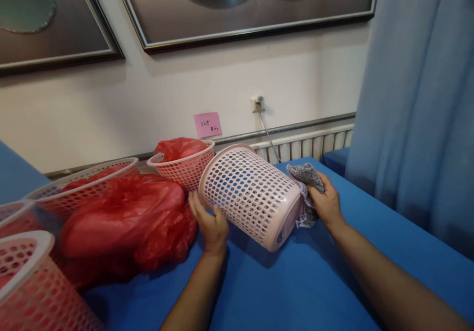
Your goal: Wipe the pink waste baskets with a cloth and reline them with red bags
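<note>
A pale pink perforated plastic wastebasket (252,193) lies tilted on its side above the blue surface, its base toward the right and its mouth toward the left. My left hand (211,225) is at the lower side of its rim, fingers stretched out and thumb apart, seemingly against the plastic. With closed fingers my right hand (328,202) grips a grey speckled cloth (305,178) and presses it at the basket's base. Part of the cloth hangs down behind the base edge. A crumpled red plastic bag (129,217) lies just left of my left hand.
More pink baskets stand at left: one behind the bag (185,170), one long (89,183), one in the near corner (40,291). Blue sheeting (281,291) covers the surface. Behind are a radiator (314,146), a plugged-in cord (268,133) and a blue curtain (414,99).
</note>
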Tool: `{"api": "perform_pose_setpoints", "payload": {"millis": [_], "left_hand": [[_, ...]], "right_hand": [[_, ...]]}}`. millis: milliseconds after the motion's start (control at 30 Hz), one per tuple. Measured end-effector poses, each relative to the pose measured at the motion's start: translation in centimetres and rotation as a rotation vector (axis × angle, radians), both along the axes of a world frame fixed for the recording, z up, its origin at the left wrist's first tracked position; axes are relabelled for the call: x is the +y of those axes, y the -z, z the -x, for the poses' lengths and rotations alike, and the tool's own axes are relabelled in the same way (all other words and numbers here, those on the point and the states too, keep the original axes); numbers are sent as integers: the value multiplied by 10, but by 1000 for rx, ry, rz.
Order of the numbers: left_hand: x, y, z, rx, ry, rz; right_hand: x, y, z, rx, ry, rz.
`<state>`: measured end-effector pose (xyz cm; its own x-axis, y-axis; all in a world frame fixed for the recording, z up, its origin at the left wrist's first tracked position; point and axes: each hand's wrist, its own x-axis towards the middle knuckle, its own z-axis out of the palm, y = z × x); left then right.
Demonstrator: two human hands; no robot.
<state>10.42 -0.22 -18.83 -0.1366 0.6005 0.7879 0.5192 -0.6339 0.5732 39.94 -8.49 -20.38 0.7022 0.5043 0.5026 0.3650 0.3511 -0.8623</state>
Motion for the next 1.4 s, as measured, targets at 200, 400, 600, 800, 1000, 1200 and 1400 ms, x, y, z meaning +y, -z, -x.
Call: {"api": "perform_pose_setpoints", "payload": {"millis": [200,400,600,800,1000,1200,1400], "left_hand": [[-28,-45,-37,553,261,-201],[-3,-59,-44,708,263,-87],[3,-52,-42,714,209,-125],[4,-56,-41,758,183,-147],[4,-58,-39,792,172,-146],[3,-57,-41,793,148,-132],[4,-56,-41,792,144,-117]], "right_hand": [[9,15,16,-57,-97,46],[24,30,24,100,5,68],[21,32,39,50,99,20],[21,50,50,-106,-102,348],[29,45,27,2,-66,339],[18,31,45,-231,32,46],[19,49,52,-302,-206,563]]}}
